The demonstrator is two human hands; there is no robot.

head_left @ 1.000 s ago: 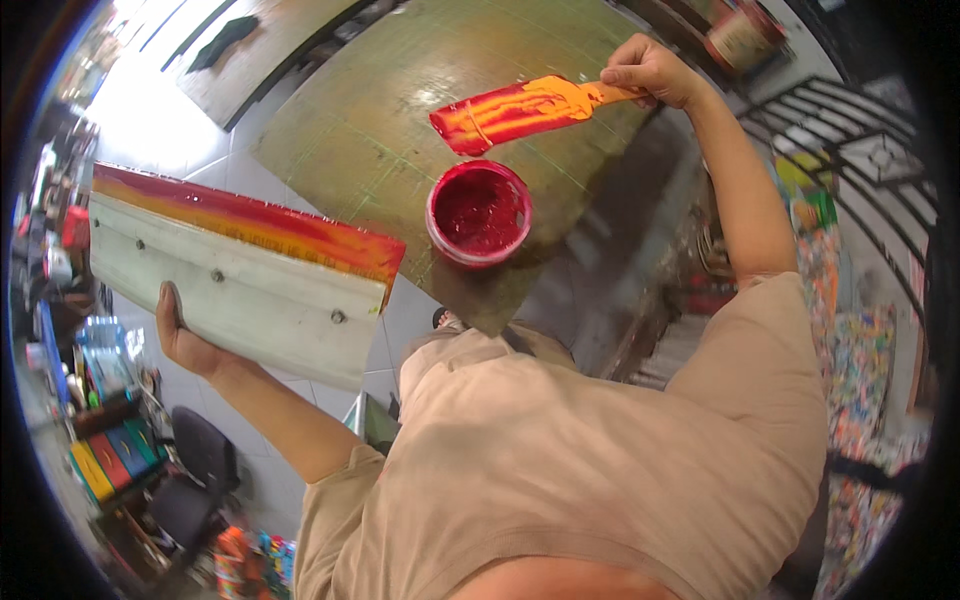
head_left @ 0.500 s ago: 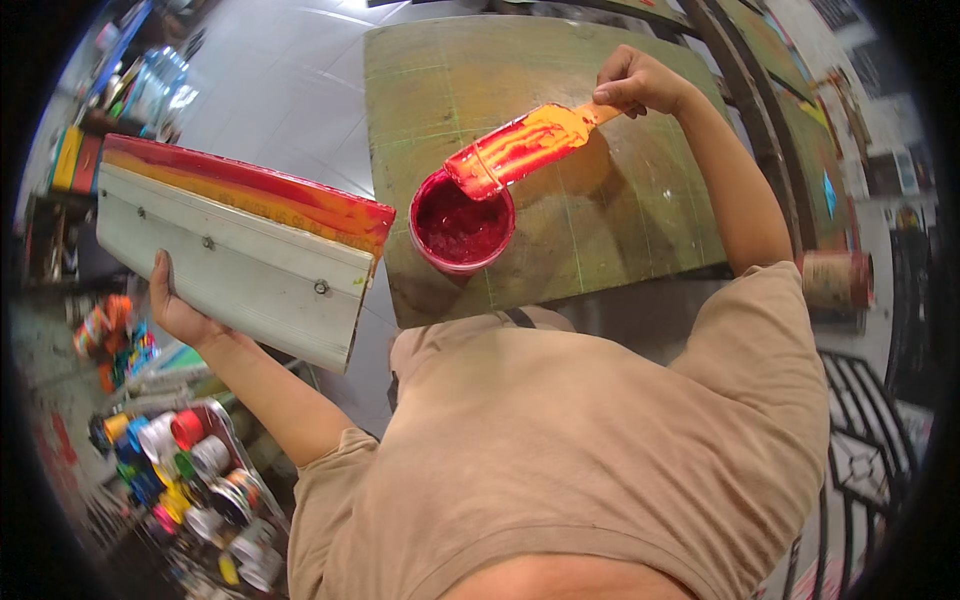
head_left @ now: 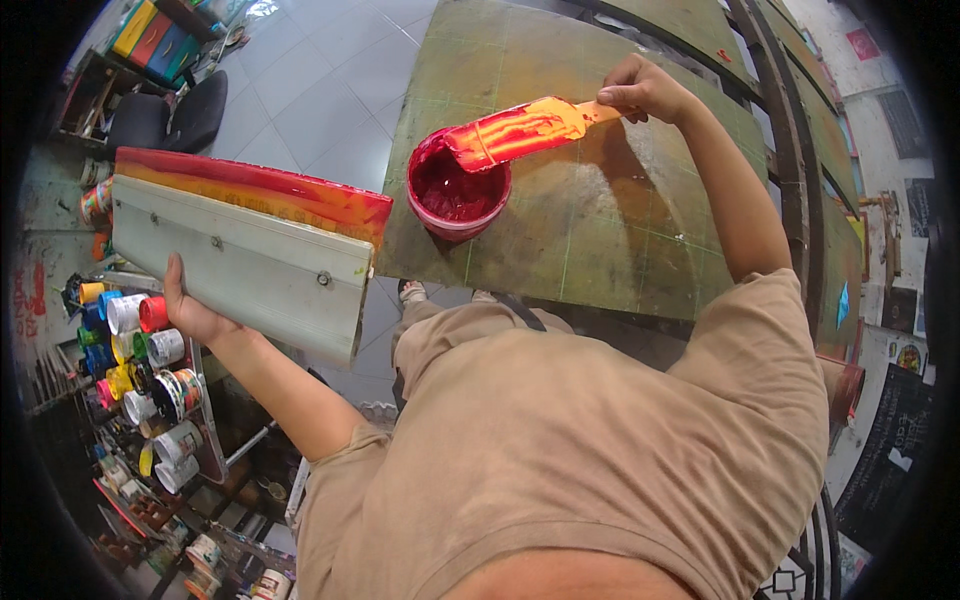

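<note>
Squeegee (head_left: 240,262): left hand (head_left: 190,308) grips, nine o'clock
Spatula (head_left: 520,132): right hand (head_left: 640,90) pinches
Tub (head_left: 464,231): scraping, I'd guess; next needs steadiness

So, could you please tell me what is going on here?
The person's right grip holds an orange, flat spatula smeared with red, its blade end over an open, round red tub of dark red paste; whether they touch is unclear. The left grip holds a long, pale grey squeegee-like holder with a red-and-orange-smeared edge. The tub stands on a flat, green-brown tabletop.
</note>
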